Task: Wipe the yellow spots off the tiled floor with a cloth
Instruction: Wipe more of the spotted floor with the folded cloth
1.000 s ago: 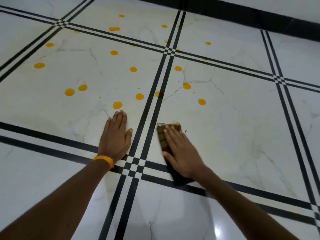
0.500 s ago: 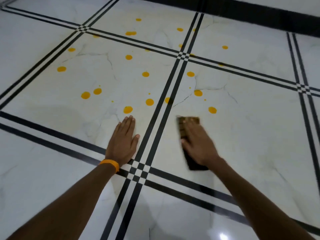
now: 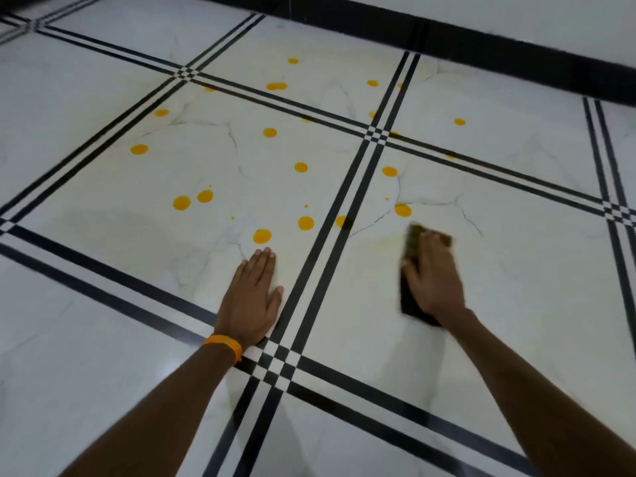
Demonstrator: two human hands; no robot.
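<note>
Yellow round spots (image 3: 262,236) of spilled liquid dot the glossy white marble-patterned tiled floor (image 3: 516,270), most of them on the tile ahead of my left hand and a few across the black double grout lines (image 3: 330,232) on the tile to the right. I see my left hand (image 3: 250,301) lying flat on the floor, palm down, fingers straight and close together, thumb spread a little toward the black lines; it holds nothing. Its fingertips (image 3: 266,252) stop just short of the nearest yellow spot. A bright orange band (image 3: 225,344) circles that wrist.

My right hand (image 3: 434,275) presses down on a dark brown folded cloth (image 3: 411,242), fingers extended over the top of it rather than curled around it, so the cloth is pinned flat between palm and tile. The cloth shows past the fingertips at its far end and below the heel of the hand at its near end. This hand and the cloth are blurred, so I cannot tell the finer finger placement. Another yellow spot (image 3: 402,210) lies just beyond the cloth's far edge, apart from it. A faint yellowish smear (image 3: 382,241) marks the tile just left of the cloth. A black skirting strip (image 3: 516,46) runs along the wall at the far side.
</note>
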